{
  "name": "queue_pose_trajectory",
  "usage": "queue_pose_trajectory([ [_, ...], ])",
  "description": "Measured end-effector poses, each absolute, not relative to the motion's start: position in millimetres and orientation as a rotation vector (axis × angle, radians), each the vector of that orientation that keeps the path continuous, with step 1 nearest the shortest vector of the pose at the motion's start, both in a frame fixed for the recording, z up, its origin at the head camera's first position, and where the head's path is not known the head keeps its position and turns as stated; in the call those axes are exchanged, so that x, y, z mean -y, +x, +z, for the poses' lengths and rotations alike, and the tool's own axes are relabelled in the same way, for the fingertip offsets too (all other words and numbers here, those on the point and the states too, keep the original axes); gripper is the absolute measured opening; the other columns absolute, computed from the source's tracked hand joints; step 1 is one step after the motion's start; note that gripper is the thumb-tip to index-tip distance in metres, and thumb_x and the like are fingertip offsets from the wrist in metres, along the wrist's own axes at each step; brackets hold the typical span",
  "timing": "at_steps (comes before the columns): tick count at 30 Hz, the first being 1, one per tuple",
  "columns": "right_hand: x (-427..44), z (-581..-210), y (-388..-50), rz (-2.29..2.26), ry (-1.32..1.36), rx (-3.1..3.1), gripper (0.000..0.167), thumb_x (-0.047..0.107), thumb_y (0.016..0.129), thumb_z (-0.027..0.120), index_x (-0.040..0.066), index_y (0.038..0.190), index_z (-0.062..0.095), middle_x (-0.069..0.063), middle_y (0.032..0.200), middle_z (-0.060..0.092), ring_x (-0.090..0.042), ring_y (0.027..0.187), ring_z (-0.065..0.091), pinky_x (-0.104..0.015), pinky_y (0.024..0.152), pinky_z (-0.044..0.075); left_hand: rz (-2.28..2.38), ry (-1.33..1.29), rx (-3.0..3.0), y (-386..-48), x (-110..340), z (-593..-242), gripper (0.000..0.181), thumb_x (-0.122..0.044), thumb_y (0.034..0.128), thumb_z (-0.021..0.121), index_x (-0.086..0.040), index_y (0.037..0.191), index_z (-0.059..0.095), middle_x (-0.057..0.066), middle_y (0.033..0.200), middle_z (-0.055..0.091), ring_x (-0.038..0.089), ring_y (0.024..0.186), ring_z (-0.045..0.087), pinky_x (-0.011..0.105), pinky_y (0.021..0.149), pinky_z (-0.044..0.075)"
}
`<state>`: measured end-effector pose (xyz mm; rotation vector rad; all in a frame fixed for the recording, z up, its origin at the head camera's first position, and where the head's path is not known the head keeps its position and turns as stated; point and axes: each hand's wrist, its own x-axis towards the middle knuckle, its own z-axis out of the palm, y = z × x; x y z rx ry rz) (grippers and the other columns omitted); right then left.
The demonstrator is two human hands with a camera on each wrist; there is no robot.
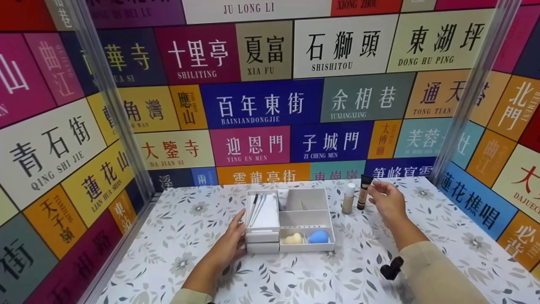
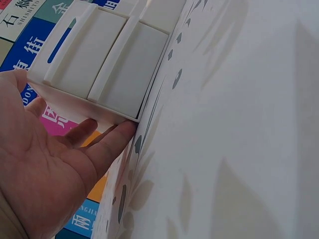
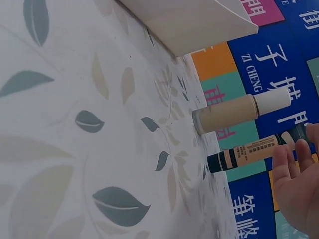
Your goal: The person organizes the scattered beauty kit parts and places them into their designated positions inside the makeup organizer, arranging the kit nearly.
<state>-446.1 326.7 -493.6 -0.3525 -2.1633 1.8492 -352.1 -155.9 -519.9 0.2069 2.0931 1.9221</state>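
On the table stands a white desktop organizer [image 1: 306,248] with two small drawers [image 2: 130,69] at its front left. My left hand [image 1: 233,238] rests its extended fingers against the organizer's left side, as the left wrist view [image 2: 65,159] also shows. To the organizer's right, a black-and-tan cosmetic tube [image 1: 362,198] stands upright. My right hand [image 1: 387,202] has its fingertips at the tube's dark top end, pinching it in the right wrist view [image 3: 299,189]. Close beside the tube stands a foundation bottle [image 3: 229,113] with a white cap.
Inside the organizer are slim brushes [image 1: 255,207], a white tube [image 1: 283,197], a cream makeup sponge [image 1: 293,239] and a blue makeup sponge [image 1: 318,237]. A leaf-patterned cloth [image 1: 295,280] covers the table. Behind it rises a wall of colored signs [image 1: 261,103].
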Motion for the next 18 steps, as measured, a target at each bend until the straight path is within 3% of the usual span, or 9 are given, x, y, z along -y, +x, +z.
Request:
queue_pose_trajectory([
  [9,-325.2,-490.5,-465.1,1.757,-0.404,2.256,0.063,0.03,0.107,0.066,0.01,0.162,0.042,-0.018,0.16,0.051,-0.031,0.144,0.054,-0.046,0.12,0.05,1.908,0.168,-2.115,-353.0,155.3,-520.0,0.062,-0.053,0.113,0.038,-0.046,0.17,0.015,0.018,0.181,0.014,0.05,0.162,0.028,0.065,0.127,0.036],
  [18,-328.3,-492.1,-475.2,1.739,-0.423,2.307,0.066,0.025,0.109,0.062,0.008,0.166,0.035,-0.02,0.167,0.046,-0.035,0.156,0.042,-0.052,0.127,0.041,1.911,0.182,-2.106,-352.4,156.6,-520.9,0.061,-0.054,0.113,0.038,-0.048,0.17,0.015,0.017,0.18,0.019,0.048,0.161,0.032,0.063,0.126,0.038],
])
